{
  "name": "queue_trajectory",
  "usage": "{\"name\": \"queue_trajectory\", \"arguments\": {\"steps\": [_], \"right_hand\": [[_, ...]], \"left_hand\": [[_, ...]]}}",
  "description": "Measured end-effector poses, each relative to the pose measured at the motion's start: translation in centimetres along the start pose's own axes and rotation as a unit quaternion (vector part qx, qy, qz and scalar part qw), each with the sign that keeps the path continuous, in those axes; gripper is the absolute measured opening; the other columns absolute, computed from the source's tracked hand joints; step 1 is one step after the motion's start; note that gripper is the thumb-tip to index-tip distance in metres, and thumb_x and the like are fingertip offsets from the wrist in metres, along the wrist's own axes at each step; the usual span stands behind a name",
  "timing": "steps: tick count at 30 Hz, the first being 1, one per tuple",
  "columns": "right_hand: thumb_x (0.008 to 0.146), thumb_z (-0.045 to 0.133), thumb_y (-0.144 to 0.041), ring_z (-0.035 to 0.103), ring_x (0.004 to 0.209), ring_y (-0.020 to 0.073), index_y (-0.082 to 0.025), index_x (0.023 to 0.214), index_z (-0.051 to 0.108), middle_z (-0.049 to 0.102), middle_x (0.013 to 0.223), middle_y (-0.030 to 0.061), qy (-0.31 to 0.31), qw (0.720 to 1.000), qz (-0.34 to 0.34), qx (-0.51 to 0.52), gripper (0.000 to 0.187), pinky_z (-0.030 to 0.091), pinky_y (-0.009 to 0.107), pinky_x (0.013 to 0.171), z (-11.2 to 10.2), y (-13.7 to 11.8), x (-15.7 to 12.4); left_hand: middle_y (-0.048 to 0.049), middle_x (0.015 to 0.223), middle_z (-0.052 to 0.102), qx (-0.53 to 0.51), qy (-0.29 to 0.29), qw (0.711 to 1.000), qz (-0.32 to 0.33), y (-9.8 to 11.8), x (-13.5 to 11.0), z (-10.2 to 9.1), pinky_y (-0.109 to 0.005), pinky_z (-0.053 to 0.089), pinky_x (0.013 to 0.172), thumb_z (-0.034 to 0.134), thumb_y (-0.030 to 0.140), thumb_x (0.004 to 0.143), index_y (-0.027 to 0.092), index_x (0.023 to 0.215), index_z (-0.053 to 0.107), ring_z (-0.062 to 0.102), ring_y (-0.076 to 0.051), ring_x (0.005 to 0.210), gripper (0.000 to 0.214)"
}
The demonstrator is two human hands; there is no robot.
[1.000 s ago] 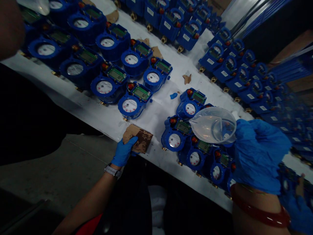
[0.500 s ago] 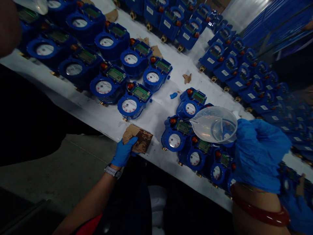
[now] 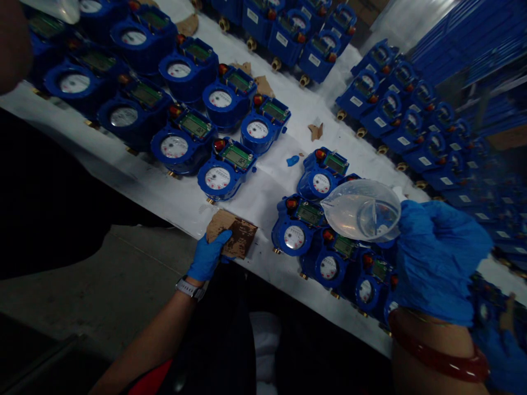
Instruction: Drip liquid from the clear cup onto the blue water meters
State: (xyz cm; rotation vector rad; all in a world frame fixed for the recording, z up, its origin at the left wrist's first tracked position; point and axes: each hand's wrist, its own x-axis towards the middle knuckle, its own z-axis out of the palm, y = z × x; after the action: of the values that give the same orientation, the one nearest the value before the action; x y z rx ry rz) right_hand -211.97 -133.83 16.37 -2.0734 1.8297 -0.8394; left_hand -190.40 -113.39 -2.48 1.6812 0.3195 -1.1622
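My right hand [image 3: 440, 260], in a blue glove, is closed round a clear plastic cup [image 3: 361, 211] holding clear liquid. The cup is tilted, its spout over the green display of a blue water meter [image 3: 297, 222] near the table's front edge. My left hand [image 3: 208, 253], also gloved, has its fingers curled on a stained piece of cardboard [image 3: 234, 233] lying at the table's edge. A watch sits on my left wrist and a red bangle on my right.
The white table [image 3: 288, 126] carries several rows of blue meters [image 3: 224, 167] to the left, back and right. Cardboard scraps [image 3: 315, 131] and a small blue cap [image 3: 292, 161] lie between them. Another person's arm [image 3: 12, 44] shows at top left.
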Motion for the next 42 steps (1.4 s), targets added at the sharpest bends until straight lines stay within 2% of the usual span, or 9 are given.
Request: {"name": "queue_trajectory", "arguments": {"steps": [17, 24, 32, 42], "right_hand": [[0.073, 0.062, -0.048, 0.039, 0.053, 0.0087, -0.018, 0.061, 0.054, 0.044, 0.055, -0.0032, 0.016, 1.000, -0.001, -0.006, 0.034, 0.032, 0.028, 0.056, 0.0, 1.3, 0.4], [0.072, 0.061, -0.048, 0.035, 0.051, 0.0077, -0.018, 0.058, 0.052, 0.041, 0.052, -0.0035, 0.019, 1.000, -0.018, -0.016, 0.034, 0.029, 0.026, 0.053, -0.1, 1.5, 0.7], [0.072, 0.062, -0.047, 0.038, 0.051, 0.0088, -0.017, 0.058, 0.055, 0.044, 0.053, -0.0029, 0.028, 0.999, -0.023, -0.015, 0.034, 0.031, 0.027, 0.054, -0.1, 2.0, 1.0], [0.073, 0.061, -0.042, 0.036, 0.050, 0.0080, -0.017, 0.055, 0.053, 0.041, 0.050, -0.0030, 0.038, 0.998, -0.041, -0.018, 0.032, 0.029, 0.025, 0.052, -0.3, 2.0, 1.1]], "left_hand": [[-0.0013, 0.073, 0.077, -0.015, 0.017, 1.000, -0.013, 0.4, -0.2, 0.3, -0.021, 0.049, 0.032, 0.075, 0.011, 0.078, 0.013, 0.102, 0.071, 0.069, -0.016, 0.048, 0.025], [-0.0015, 0.074, 0.077, -0.011, 0.019, 1.000, -0.012, 0.5, -0.2, 0.4, -0.022, 0.049, 0.032, 0.074, 0.010, 0.079, 0.013, 0.103, 0.071, 0.070, -0.017, 0.050, 0.024], [-0.0026, 0.075, 0.077, -0.001, 0.016, 1.000, -0.012, 0.1, 0.0, 0.2, -0.022, 0.049, 0.033, 0.077, 0.015, 0.078, 0.013, 0.105, 0.071, 0.070, -0.018, 0.051, 0.028], [-0.0031, 0.076, 0.078, 0.004, 0.013, 1.000, 0.000, -0.2, 0.2, 0.0, -0.023, 0.049, 0.032, 0.076, 0.016, 0.078, 0.013, 0.107, 0.072, 0.070, -0.018, 0.050, 0.030]]}}
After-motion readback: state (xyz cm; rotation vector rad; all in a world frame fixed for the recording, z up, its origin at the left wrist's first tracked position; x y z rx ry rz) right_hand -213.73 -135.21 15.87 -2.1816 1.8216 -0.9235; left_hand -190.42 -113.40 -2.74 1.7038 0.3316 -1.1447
